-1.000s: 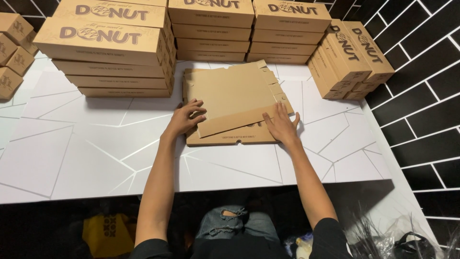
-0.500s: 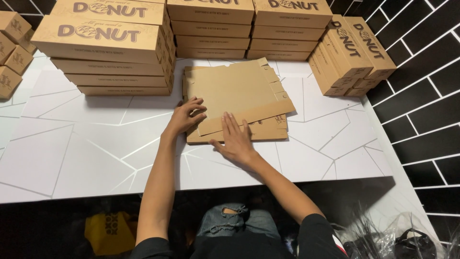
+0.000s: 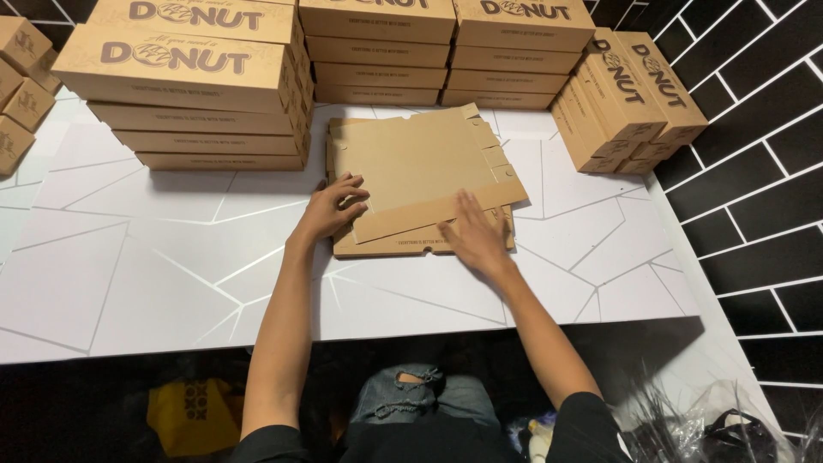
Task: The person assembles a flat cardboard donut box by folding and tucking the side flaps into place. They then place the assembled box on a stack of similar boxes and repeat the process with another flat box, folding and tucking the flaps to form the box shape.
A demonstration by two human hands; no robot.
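1. The left hand [image 3: 333,207] rests on the left edge of the flat cardboard box blank [image 3: 420,167]; its fingers [image 3: 353,190] are loosely spread and curled down onto the card, pinching nothing.
2. The right hand [image 3: 473,237] lies palm down on the near edge of the same cardboard, fingers together and stretched forward, pressing flat; it is somewhat blurred, so the fingertips cannot be told apart.
3. The blank sits on the white table [image 3: 154,257], roughly in the middle of it, with its near flap [image 3: 429,216] folded over and lying slantwise across the lower part – beneath it the edge of another flat piece [image 3: 386,247] shows.
4. Behind the blank stand piles of closed brown boxes: a tall stack at the back left [image 3: 197,86], two stacks at the back centre [image 3: 446,51], and a leaning stack at the right [image 3: 630,99] – all well apart from the hands.
5. Small brown boxes [image 3: 21,86] sit at the far left edge; the wall at the right is of black tiles [image 3: 754,171]; below the table edge a yellow bag [image 3: 193,416] and clear plastic bags [image 3: 729,424] lie on the floor.
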